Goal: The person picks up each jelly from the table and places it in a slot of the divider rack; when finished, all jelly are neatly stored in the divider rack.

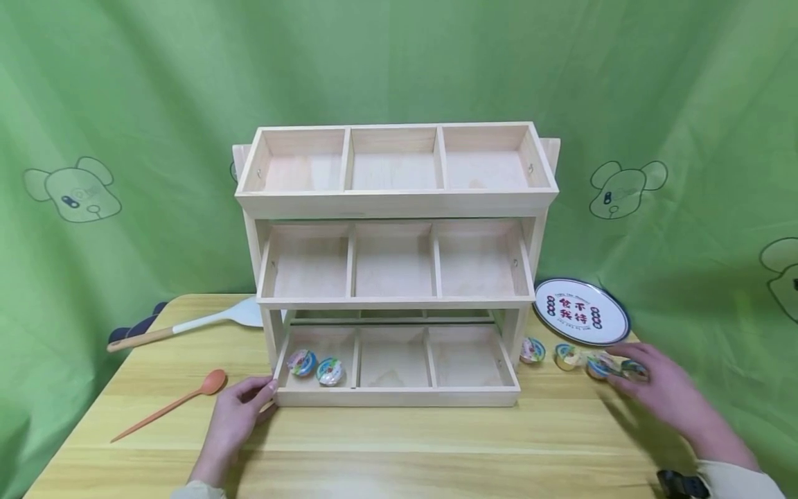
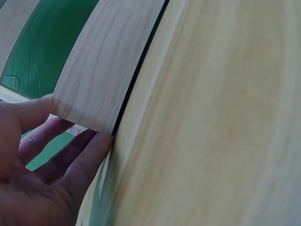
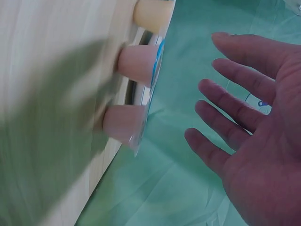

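Note:
A three-tier wooden rack stands on the table, each tier split into three compartments. My left hand holds the front left corner of its bottom tray; in the left wrist view the thumb lies at the board's upper edge, the fingers at its end. Two small jelly cups lie in that tray's left compartment. Right of the rack, several more jelly cups form a row. Over the row's right end hovers my right hand, partly covering cups. The right wrist view shows its fingers spread, apart from the pinkish cups.
Behind the cups lies a round white plate with a dark rim and red characters. At left are an orange spoon and a white spatula with a wooden handle, its head partly behind the rack. A green curtain hangs behind.

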Demonstrator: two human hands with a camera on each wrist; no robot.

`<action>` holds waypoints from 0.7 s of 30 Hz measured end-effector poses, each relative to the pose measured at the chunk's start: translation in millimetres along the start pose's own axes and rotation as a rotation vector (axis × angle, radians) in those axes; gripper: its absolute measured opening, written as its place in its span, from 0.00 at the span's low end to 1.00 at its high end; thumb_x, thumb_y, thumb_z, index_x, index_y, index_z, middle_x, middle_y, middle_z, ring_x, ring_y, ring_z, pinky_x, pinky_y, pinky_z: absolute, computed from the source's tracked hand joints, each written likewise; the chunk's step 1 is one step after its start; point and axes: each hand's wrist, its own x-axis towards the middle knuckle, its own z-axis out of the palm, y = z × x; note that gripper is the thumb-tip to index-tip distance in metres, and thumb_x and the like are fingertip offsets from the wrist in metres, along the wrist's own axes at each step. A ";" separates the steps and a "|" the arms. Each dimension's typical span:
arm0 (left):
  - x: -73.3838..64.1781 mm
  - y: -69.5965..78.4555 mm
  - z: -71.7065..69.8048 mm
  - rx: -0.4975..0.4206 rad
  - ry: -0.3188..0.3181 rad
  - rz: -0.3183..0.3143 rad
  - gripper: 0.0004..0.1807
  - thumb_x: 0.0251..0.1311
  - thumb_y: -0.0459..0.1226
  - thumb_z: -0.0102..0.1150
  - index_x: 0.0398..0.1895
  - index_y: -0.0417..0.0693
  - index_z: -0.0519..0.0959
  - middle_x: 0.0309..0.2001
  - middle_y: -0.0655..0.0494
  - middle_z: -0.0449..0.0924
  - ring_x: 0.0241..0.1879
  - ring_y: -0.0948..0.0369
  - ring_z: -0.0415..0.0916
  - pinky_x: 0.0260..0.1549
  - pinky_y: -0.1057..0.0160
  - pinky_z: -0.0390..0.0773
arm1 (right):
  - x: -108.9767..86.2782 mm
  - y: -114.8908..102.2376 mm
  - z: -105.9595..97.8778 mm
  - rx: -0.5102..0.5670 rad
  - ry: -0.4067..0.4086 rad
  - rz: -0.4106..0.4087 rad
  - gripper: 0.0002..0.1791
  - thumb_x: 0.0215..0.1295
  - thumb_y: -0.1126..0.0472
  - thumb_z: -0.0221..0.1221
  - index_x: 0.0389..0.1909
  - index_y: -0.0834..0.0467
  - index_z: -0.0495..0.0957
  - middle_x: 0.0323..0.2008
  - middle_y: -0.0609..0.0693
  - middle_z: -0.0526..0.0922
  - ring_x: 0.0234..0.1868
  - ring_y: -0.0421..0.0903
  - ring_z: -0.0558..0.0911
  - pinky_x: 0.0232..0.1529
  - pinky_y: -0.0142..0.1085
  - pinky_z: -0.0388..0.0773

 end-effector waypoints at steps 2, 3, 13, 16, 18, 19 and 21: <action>-0.1 0.1 -0.3 0.000 0.000 -0.001 0.17 0.67 0.29 0.58 0.54 0.24 0.75 0.54 0.35 0.72 0.46 0.57 0.78 0.48 0.63 0.83 | -1.3 2.1 -0.4 0.002 0.007 0.000 0.31 0.59 0.61 0.68 0.61 0.68 0.70 0.60 0.73 0.65 0.53 0.78 0.66 0.45 0.78 0.62; -0.1 0.1 -0.3 0.000 0.000 -0.001 0.17 0.67 0.29 0.58 0.54 0.24 0.75 0.54 0.35 0.72 0.46 0.57 0.78 0.48 0.63 0.83 | -2.0 3.3 -0.6 -0.001 0.011 -0.001 0.31 0.59 0.60 0.68 0.61 0.68 0.70 0.60 0.74 0.65 0.53 0.78 0.66 0.45 0.79 0.62; 0.8 -0.2 2.3 -0.001 0.007 0.002 0.16 0.67 0.27 0.57 0.53 0.23 0.75 0.54 0.34 0.72 0.45 0.56 0.78 0.48 0.63 0.84 | -8.6 21.8 -1.9 -0.012 0.027 -0.006 0.28 0.64 0.60 0.65 0.60 0.70 0.70 0.59 0.75 0.65 0.51 0.80 0.66 0.42 0.78 0.63; 0.7 -0.3 1.9 0.003 0.005 0.002 0.16 0.67 0.27 0.57 0.53 0.24 0.75 0.54 0.34 0.72 0.46 0.55 0.78 0.48 0.63 0.84 | -9.6 27.6 -0.6 -0.024 0.012 0.011 0.28 0.64 0.59 0.65 0.60 0.70 0.70 0.59 0.75 0.65 0.51 0.80 0.66 0.42 0.78 0.64; 0.6 -0.4 1.4 0.006 0.004 0.002 0.16 0.67 0.28 0.57 0.54 0.24 0.75 0.54 0.34 0.72 0.47 0.55 0.78 0.48 0.63 0.84 | -9.5 30.7 0.2 -0.032 0.000 0.024 0.29 0.64 0.58 0.65 0.60 0.70 0.70 0.59 0.75 0.66 0.50 0.80 0.66 0.41 0.79 0.64; 0.4 -0.3 1.1 0.007 0.004 0.003 0.16 0.67 0.28 0.57 0.54 0.24 0.75 0.54 0.34 0.72 0.47 0.54 0.78 0.48 0.63 0.84 | -9.2 32.1 0.4 -0.034 -0.009 0.031 0.29 0.65 0.58 0.65 0.60 0.70 0.69 0.59 0.75 0.65 0.51 0.80 0.66 0.42 0.79 0.64; 0.1 -0.3 0.6 0.007 0.002 0.002 0.16 0.67 0.28 0.57 0.54 0.24 0.74 0.54 0.34 0.72 0.47 0.54 0.78 0.48 0.63 0.83 | -8.6 34.4 0.6 -0.039 -0.020 0.040 0.30 0.65 0.58 0.65 0.61 0.71 0.68 0.60 0.76 0.65 0.51 0.80 0.66 0.42 0.79 0.64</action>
